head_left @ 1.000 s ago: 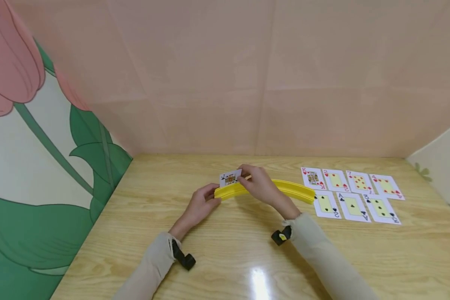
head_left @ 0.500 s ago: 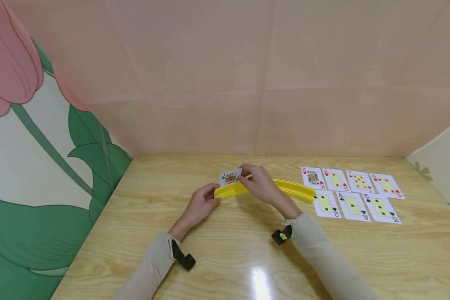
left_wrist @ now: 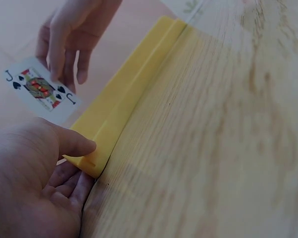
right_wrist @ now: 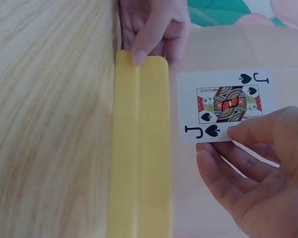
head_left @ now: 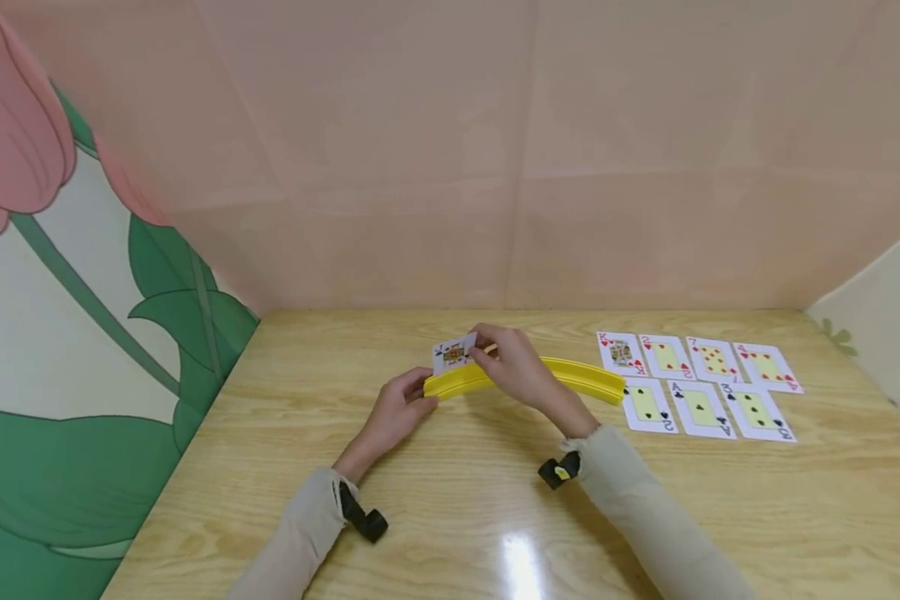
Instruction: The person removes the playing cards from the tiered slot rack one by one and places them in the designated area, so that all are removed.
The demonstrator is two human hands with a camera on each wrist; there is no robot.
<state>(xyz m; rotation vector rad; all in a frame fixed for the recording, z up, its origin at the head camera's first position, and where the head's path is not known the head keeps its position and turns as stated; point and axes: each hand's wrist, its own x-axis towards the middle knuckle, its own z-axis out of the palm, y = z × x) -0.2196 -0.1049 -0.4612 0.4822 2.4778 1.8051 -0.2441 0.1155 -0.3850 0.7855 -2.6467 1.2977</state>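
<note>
A curved yellow card holder (head_left: 585, 380) stands on the wooden table, its grooved bow spanning the space between the hands. My left hand (head_left: 398, 412) grips its left end; in the left wrist view the thumb (left_wrist: 82, 144) lies on its front face, with fingers curled underneath. Between thumb and fingers, my right hand (head_left: 515, 365) pinches a jack of spades (right_wrist: 229, 105) by its edge. The jack is face toward me, right at the holder's top edge near the left end. In the head view the right hand hides part of the holder's middle.
To the right, playing cards lie face up in two rows, among them a king of hearts (head_left: 620, 354), a seven of diamonds (head_left: 713, 360) and an ace of clubs (head_left: 700, 408). The holder's right end reaches the nearest black card (head_left: 648, 406). A pink cloth backdrop (head_left: 390, 167) rises behind the table.
The head view has shifted slightly. Both hands keep their hold, the left on the card holder and the right on the jack, with hardly any movement.
</note>
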